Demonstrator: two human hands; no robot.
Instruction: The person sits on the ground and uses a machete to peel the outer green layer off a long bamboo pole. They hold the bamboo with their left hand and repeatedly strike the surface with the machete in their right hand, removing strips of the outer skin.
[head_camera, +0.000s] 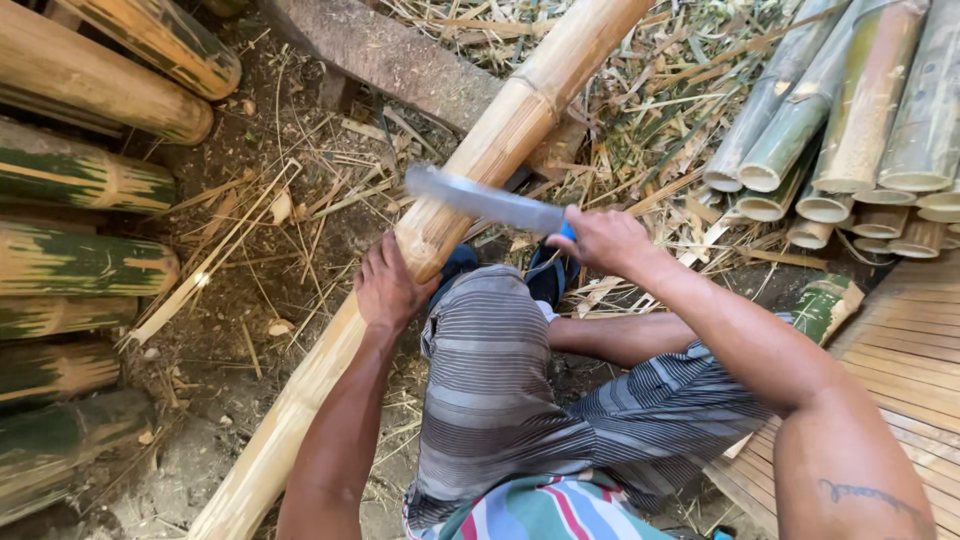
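A long pale bamboo pole (500, 135) runs diagonally from the lower left to the top middle, resting across my striped-shorts knee. My left hand (388, 288) lies flat on the pole near its middle, gripping it. My right hand (600, 240) is shut on the blue handle of a broad steel knife (485, 198). The blade points left and lies against the pole's scraped side, just above my left hand.
Green and yellow bamboo poles (85, 262) lie stacked at the left. Cut bamboo sections (860, 110) are piled at the upper right, ends facing me. A mat of flat bamboo slats (900, 350) sits at the right. Shavings litter the dirt ground, and a wooden log (390, 55) crosses under the pole.
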